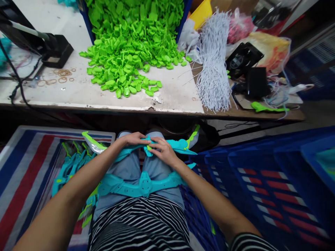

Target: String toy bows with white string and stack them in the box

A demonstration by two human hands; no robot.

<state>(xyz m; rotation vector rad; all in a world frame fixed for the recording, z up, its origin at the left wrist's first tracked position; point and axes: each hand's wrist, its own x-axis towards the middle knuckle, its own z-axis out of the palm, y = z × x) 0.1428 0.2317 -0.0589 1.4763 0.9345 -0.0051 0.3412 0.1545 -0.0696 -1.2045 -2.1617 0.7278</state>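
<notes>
Held turquoise piece (147, 152) — crosswise (tips (194, 133) forward)

Uneven indoor light: pale tabletop (180, 89), dim surroundings.
Deep shadow fills the space beneath the table's front edge, and the blue crate (269, 153) at right sinks into murk. Fine detail on the held turquoise piece (176, 144) is soft; wide-angle stretching and blur mark the outer edges.

Left hand (134, 138), right hand (164, 151) on turquoise piece (177, 145); green parts (128, 52) heaped on table (180, 89).
</notes>
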